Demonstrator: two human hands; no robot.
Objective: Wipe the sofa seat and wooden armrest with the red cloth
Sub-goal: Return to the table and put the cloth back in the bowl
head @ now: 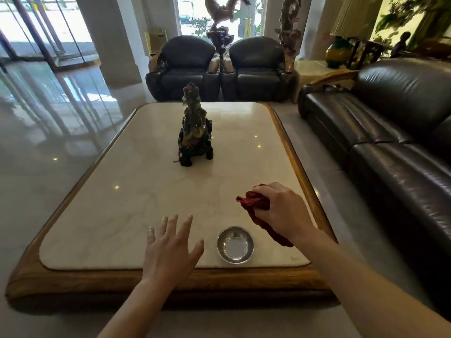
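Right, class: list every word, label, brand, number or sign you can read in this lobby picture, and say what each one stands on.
No text here can be read.
Red tag on the tall gnarled wooden sculpture: too small and blurred to read.
Crumpled red cloth, round shiny metal bowl, marble-topped wooden coffee table, dark carved figurine, dark leather sofa: no lettering visible.

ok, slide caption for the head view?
Right hand grips red cloth over table beside bowl; left hand open.
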